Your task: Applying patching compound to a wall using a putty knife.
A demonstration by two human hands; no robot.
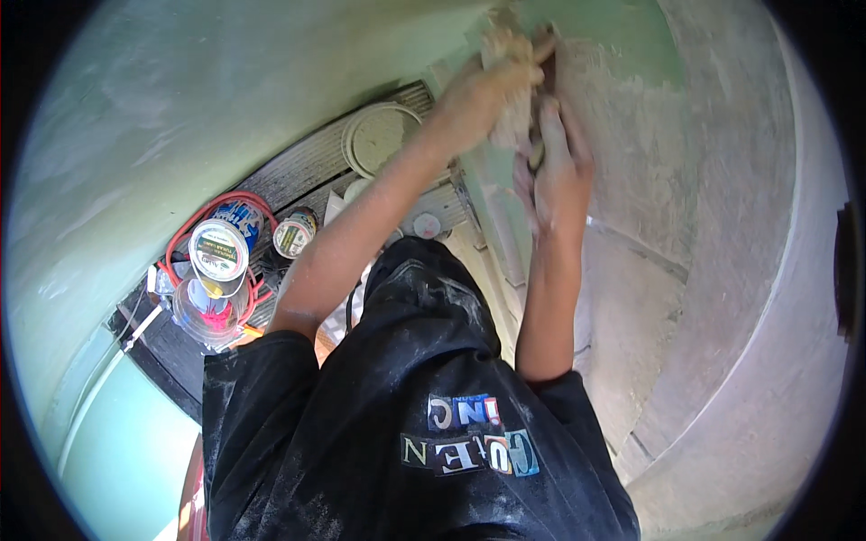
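Our left forearm cuts across the worktop, hiding part of its middle. Near its upper right corner we see a wide, round pale container. Toward the lower left corner stand a white-lidded tub, a small round jar just beside it, and a clear bucket with pink and blue inside; a red hose loops around the tub.

The worktop is grey and slatted, its long upper edge lying along a green wall. To our right runs a patchy grey wall with green toward its top.

Well above and right of the worktop's upper right corner, our left hand clutches a pale crumpled wad. Just beside it, our right hand curls around a slim tool, mostly hidden; we cannot tell its kind.
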